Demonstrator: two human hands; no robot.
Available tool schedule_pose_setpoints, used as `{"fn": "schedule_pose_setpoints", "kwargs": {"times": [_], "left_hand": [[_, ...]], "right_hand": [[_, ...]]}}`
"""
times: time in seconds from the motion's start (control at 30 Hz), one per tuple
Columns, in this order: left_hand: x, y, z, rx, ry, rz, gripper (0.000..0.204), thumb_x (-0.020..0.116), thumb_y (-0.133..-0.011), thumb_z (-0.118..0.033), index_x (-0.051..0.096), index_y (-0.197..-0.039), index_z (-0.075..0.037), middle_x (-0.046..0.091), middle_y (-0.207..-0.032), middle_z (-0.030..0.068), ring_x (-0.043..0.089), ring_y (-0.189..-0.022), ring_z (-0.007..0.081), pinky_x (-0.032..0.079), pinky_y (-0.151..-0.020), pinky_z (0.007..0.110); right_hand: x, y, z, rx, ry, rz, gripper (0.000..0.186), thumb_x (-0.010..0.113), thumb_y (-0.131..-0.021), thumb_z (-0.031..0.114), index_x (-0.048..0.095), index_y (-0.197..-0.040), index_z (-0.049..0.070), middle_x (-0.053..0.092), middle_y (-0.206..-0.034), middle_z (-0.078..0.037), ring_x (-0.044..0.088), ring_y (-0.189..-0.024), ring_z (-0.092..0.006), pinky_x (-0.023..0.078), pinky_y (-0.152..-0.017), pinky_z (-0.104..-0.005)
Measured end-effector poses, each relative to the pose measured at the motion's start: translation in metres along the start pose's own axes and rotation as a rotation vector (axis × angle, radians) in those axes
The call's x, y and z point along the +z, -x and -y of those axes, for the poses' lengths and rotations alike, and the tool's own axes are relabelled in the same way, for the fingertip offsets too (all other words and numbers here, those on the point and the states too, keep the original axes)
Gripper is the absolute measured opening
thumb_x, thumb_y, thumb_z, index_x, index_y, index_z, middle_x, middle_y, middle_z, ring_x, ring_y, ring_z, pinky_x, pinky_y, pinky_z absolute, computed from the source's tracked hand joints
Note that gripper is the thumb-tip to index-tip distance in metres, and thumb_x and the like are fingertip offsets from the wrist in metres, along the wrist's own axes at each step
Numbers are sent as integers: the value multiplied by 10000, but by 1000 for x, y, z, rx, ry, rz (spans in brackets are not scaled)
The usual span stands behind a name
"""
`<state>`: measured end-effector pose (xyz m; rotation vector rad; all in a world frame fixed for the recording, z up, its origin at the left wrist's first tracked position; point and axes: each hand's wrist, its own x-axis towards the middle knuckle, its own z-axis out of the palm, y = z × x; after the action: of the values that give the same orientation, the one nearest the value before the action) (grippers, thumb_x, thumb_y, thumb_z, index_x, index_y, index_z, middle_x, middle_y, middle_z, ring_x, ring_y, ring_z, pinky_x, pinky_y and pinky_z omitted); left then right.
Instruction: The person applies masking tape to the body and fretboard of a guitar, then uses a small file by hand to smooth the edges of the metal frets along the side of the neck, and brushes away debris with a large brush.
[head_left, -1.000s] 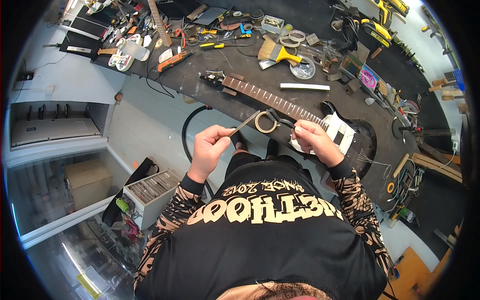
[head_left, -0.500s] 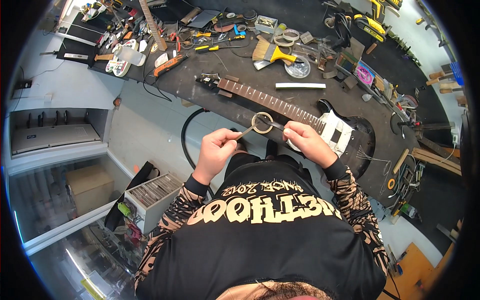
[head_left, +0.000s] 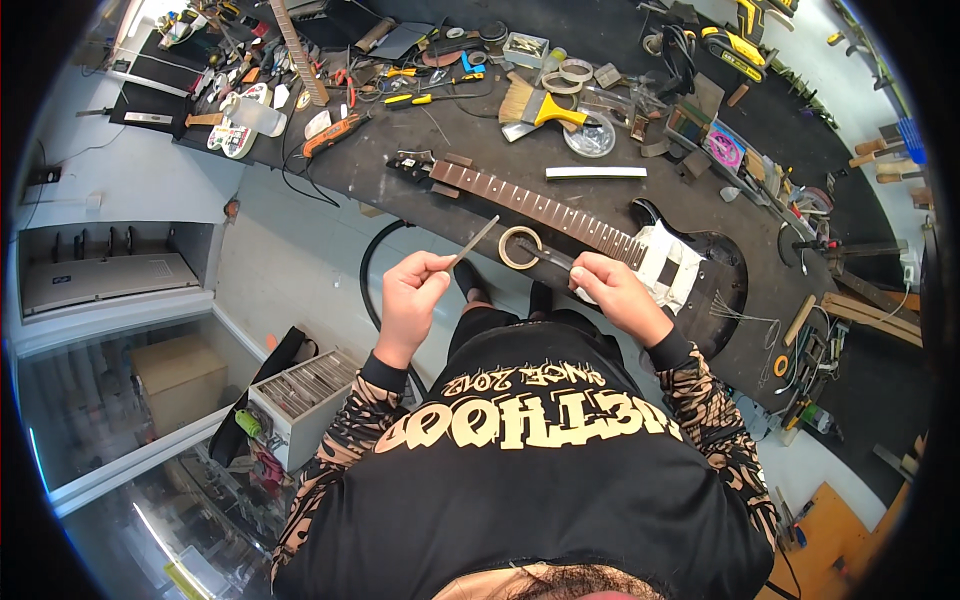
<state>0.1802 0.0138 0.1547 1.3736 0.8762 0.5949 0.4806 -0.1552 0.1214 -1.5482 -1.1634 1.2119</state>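
My left hand (head_left: 412, 303) pinches a thin, flat, grey-tan strip (head_left: 474, 241), which points up and to the right toward the guitar neck. My right hand (head_left: 622, 294) is closed on a narrow dark strip (head_left: 556, 258); its tip reaches the ring-shaped roll of tape (head_left: 520, 248). That roll, pale and open in the middle, shows at the bench's near edge, and I cannot tell whether it rests there or hangs from the dark strip. Behind both hands lies a black electric guitar (head_left: 725, 275), its body partly covered with whitish masking and its fretted neck (head_left: 535, 203) running left.
A white strip (head_left: 597, 173) lies on the dark workbench (head_left: 440, 190) behind the guitar. Farther back are a yellow-handled brush (head_left: 545, 108), a clear round lid (head_left: 590, 138) and an orange power tool (head_left: 337, 134). A drawer box (head_left: 303, 392) stands low at left.
My left hand has drawn slightly left and its strip now tilts up, its tip away from the tape roll. My right hand has barely moved.
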Motion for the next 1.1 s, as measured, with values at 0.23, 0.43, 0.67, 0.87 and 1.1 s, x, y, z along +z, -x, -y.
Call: {"fn": "schedule_pose_setpoints", "kwargs": {"times": [0.23, 0.43, 0.67, 0.87, 1.1], "left_hand": [[25, 0, -2, -27, -41, 12, 195, 663, -1002, 34, 789, -1150, 43, 593, -805, -81, 466, -684, 14, 347, -619, 224], [-27, -12, 0, -11, 398, -201, 243, 545, -1071, -65, 687, -1248, 22, 431, -689, -50, 322, -566, 59, 290, -551, 264], [-10, 19, 40, -312, 841, -201, 260, 532, -1118, -192, 659, -1276, -29, 436, -691, -16, 336, -532, 88, 309, -539, 276], [-12, 56, 49, -391, 923, -300, 243, 537, -1130, -190, 665, -1249, -21, 448, -701, -10, 360, -527, 89, 321, -537, 260], [1, 80, 44, -311, 799, -409, 210, 549, -1124, -153, 666, -1223, -9, 490, -737, -2, 386, -564, 86, 332, -542, 255]], "right_hand": [[17, -17, 7, -7, 86, 51, 285, 616, -1134, 268, 689, -1087, -3, 735, -903, -117, 717, -855, -218, 561, -807, -396], [-14, -29, -73, -7, 161, -185, 290, 626, -1118, 284, 718, -1099, 9, 756, -936, -171, 752, -892, -312, 574, -830, -425], [-70, -132, -137, -111, 658, -305, 287, 593, -1084, 257, 734, -1230, 54, 783, -1144, -224, 729, -1116, -439, 568, -971, -550], [-76, -213, -113, -265, 765, -337, 280, 675, -1006, 164, 770, -1263, 104, 734, -1219, -170, 689, -1187, -398, 551, -1035, -509], [-43, -165, -75, -259, 327, -345, 196, 639, -1027, 94, 755, -1177, 40, 748, -1098, -177, 730, -1076, -366, 578, -975, -451]]}}
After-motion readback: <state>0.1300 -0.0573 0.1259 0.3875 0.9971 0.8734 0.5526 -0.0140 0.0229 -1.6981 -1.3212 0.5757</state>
